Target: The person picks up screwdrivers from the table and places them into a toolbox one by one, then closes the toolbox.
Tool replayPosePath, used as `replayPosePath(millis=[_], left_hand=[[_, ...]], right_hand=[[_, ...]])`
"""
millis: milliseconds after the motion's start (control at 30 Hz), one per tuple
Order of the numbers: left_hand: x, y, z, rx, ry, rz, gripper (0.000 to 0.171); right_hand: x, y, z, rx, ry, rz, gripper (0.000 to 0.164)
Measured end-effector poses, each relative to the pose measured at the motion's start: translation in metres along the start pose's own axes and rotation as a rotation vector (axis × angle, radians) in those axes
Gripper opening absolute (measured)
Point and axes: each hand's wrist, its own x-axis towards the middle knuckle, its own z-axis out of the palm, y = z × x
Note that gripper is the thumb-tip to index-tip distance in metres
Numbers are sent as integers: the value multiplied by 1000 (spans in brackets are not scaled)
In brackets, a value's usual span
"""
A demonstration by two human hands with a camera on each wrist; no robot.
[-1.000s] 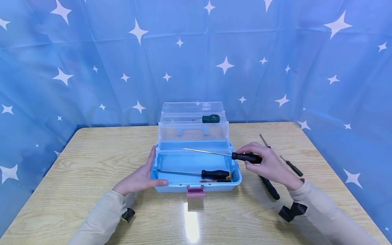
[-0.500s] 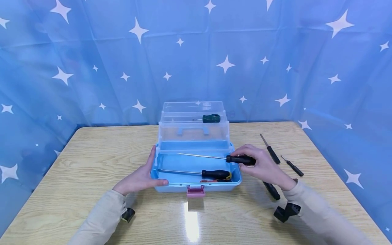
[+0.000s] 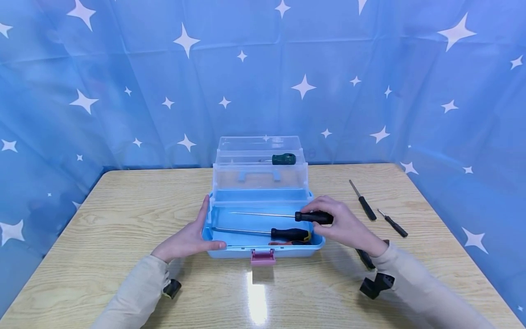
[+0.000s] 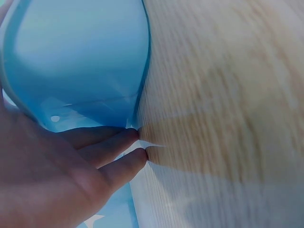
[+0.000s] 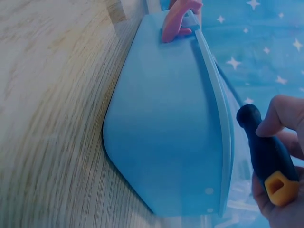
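Observation:
My right hand (image 3: 343, 224) grips a long screwdriver (image 3: 308, 216) by its black handle, thumb and fingers round it. Its metal shaft points left above the inside of a light blue toolbox (image 3: 234, 252); the right wrist view shows a yellow end on the handle (image 5: 270, 154). With straight, spread fingers (image 4: 118, 171), my left hand (image 3: 191, 237) rests against the toolbox's left end, thumb along the front rim. Inside lie another black-handled screwdriver (image 3: 287, 234) with a yellow end and a partly hidden orange-and-black tool (image 3: 283, 243).
The toolbox's clear upper trays (image 3: 263, 176) are raised at the back, with a green-handled screwdriver (image 3: 283, 159) in one. A pink latch (image 3: 263, 258) hangs in front. At right lie two small screwdrivers (image 3: 367, 208) (image 3: 396, 226) and a black handle (image 3: 365, 259), partly behind my right arm.
My right hand has carried the screwdriver left and slightly down, further over the toolbox's inside. The left hand has stayed at the toolbox's left end.

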Motion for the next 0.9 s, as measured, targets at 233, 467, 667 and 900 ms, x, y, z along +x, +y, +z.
replayPosePath(millis=[233,467,667,900], left_hand=[[0,1,0,14,-1,3,126],[0,0,0,5,-1,5,126],[1,-1,1,8,6,-2,125],[1,-1,1,13,8,-7,125]], right_hand=[[5,-2,6,-29,2,-24,38],[9,-5,12,-42,-5,-50,36],[13,-8,16,-63,-23,-53,35],[16,-10,21,-88,-56,-27,33]])
